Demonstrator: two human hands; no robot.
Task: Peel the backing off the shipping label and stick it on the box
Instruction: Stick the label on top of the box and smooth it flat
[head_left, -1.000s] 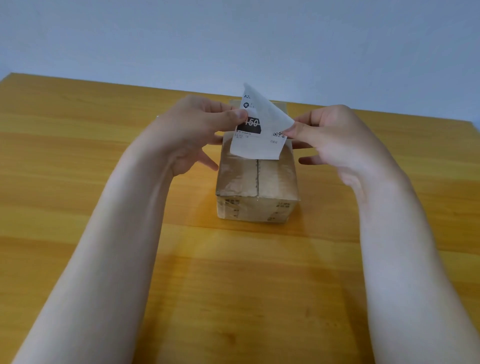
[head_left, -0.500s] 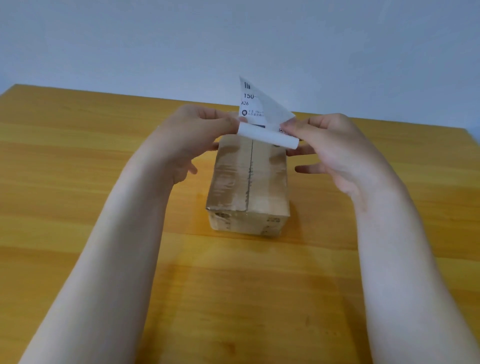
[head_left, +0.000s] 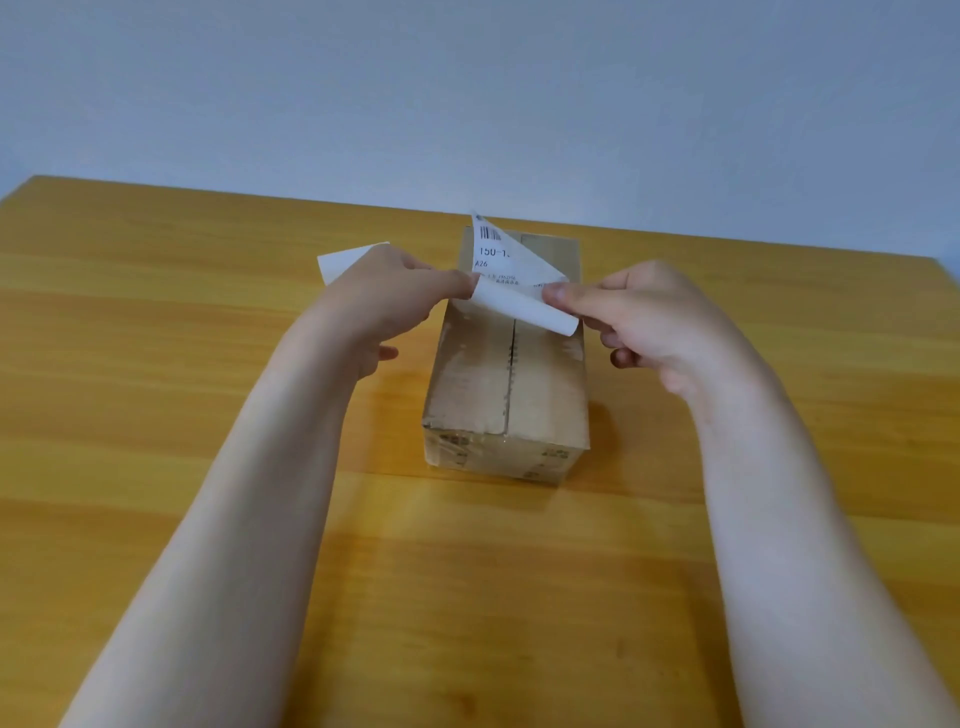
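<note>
A brown taped cardboard box (head_left: 511, 384) lies lengthwise on the wooden table (head_left: 156, 364). Over its far end I hold the white shipping label (head_left: 496, 260) upright, with its barcode and print facing me. Its lower edge curls toward me as a blank white flap (head_left: 519, 307). My left hand (head_left: 387, 301) pinches the label's left edge, and a blank white sheet corner (head_left: 345, 261) sticks out to the left behind that hand. My right hand (head_left: 644, 317) pinches the label's lower right corner between thumb and forefinger.
A plain pale wall rises behind the table's far edge (head_left: 675, 234). Both my bare forearms reach in from the near side, left and right of the box.
The label's lower part has rolled up into a curl toward me. A white sheet corner now shows to the left of my left hand. The hands have drawn slightly apart.
</note>
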